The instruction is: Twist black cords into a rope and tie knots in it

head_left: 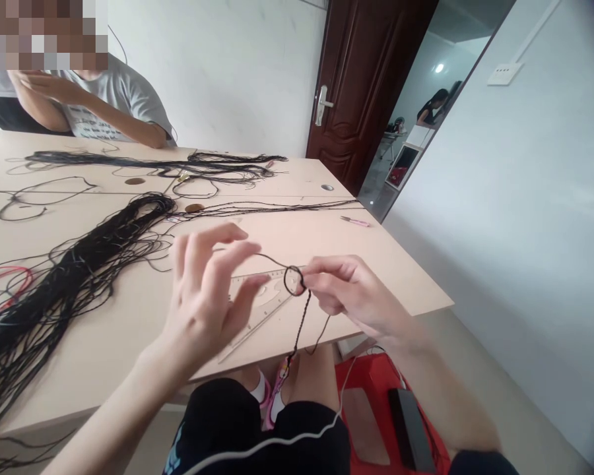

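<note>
My right hand (pixel 344 284) pinches a thin black cord (pixel 302 323) between thumb and fingertips, at a small round loop (pixel 285 281). Below the pinch, a twisted or braided length of the cord hangs past the table edge, with a thinner strand beside it. From the loop, one strand runs left to behind the fingers of my left hand (pixel 218 284). That hand is raised with fingers curled and thumb apart; no grip on the strand shows. Under the hands, a clear triangular ruler (pixel 257 310) lies on the table.
A thick bundle of black cords (pixel 99 244) covers the table's left side; more cords (pixel 143 161) lie farther back. Small pink-handled scissors (pixel 356 221) rest near the right edge. Another person (pixel 123 99) sits across the table (pixel 396 264). A red stool (pixel 376 376) stands below right.
</note>
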`<state>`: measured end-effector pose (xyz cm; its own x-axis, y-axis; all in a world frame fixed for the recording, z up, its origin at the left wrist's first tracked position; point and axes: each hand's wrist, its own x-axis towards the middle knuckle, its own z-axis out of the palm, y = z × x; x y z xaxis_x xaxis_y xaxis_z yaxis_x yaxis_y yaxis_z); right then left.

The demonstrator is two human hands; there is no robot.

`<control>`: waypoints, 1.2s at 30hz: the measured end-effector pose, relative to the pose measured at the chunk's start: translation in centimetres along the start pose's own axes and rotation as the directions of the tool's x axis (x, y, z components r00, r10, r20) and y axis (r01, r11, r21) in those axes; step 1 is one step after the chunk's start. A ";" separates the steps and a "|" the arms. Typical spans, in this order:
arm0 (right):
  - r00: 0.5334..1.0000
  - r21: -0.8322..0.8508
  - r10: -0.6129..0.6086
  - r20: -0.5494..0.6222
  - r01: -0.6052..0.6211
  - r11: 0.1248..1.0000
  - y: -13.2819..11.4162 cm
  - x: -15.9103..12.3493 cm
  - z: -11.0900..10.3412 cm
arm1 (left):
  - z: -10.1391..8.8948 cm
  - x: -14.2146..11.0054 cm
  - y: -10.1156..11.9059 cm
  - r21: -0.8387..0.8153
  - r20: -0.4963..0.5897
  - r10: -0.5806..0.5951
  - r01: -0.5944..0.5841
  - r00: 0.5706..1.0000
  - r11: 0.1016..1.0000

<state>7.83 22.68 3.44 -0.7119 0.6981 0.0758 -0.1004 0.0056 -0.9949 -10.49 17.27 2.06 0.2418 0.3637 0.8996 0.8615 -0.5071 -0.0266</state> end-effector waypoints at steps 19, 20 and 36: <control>0.930 0.089 -0.281 -0.238 0.309 0.947 1.6 0.9 2.8 | 3.1 -0.9 5.5 -0.155 -0.143 -0.436 0.415 0.889 0.897; 0.929 0.089 -0.280 -0.242 0.309 0.947 1.6 0.9 2.8 | 3.0 -0.9 5.5 -0.158 -0.136 -0.432 0.411 0.891 0.898; 0.899 0.061 -0.307 -0.314 0.341 0.938 1.4 1.0 2.4 | 3.6 -3.2 6.3 -0.116 -0.045 -0.259 0.253 0.965 0.961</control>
<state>5.29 21.66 2.27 -0.3911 0.8502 0.3525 -0.3797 0.1998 -0.9033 -4.20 15.73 -2.56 -0.0102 0.4470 0.8945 0.8371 -0.4855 0.2521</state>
